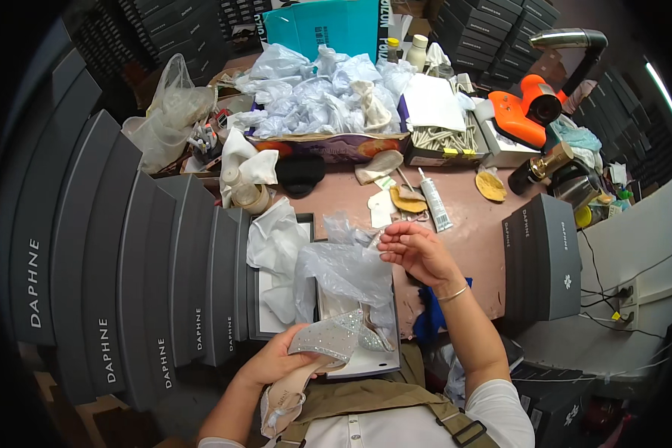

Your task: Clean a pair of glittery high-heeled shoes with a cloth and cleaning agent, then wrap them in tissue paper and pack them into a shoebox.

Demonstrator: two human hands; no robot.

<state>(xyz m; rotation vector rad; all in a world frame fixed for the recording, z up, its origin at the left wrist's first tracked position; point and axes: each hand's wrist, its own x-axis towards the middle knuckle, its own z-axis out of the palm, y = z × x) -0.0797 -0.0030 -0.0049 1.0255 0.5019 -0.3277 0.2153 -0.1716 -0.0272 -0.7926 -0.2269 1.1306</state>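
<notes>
On my feed I see a glitter-rough shoe [327, 337] and crinkled, translucent plastic film [343, 272] at six o'clock — matt, smooth grey cardboard boxes [101, 261] at nine, a glossy orange plastic device [517, 119] at two.

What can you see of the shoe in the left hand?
The shoe is pale, its silvery, sheer-looking upper dotted with sparkling stones, its insole smooth and beige. The left hand grips it around mid-length. It slants, glittering end toward the upper right, insole end toward the lower left, partly over the open box. Its heel can't be made out.
</notes>
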